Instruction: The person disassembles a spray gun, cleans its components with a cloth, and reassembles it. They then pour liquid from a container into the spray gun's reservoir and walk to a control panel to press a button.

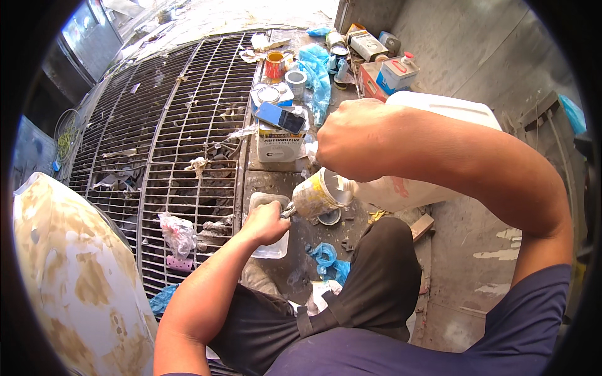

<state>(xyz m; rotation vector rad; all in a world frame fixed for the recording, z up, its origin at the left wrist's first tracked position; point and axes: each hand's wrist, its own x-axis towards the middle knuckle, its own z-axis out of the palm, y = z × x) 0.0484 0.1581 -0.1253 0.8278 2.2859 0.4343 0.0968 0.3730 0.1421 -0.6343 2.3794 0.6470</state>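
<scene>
My left hand (268,223) is closed on the metal handle of a paint-stained yellow and white plastic cup (311,195), which is tilted with its mouth to the right. At that mouth lies the neck of a large translucent plastic jug (409,192), tipped on its side. My right hand (350,141) grips the jug from above; its handle is hidden behind the hand and forearm. Whether liquid is flowing cannot be made out. Beneath my left hand is a clear plastic tray (275,249). A small round container (329,216) stands just below the cup.
A coating tin (280,148) with a phone (281,117) on top stands ahead, near a red tin (275,66), a grey cup (296,81) and blue plastic film (314,66). Metal floor grating (188,117) with scraps runs along the left. A patchy white panel (84,277) is at lower left.
</scene>
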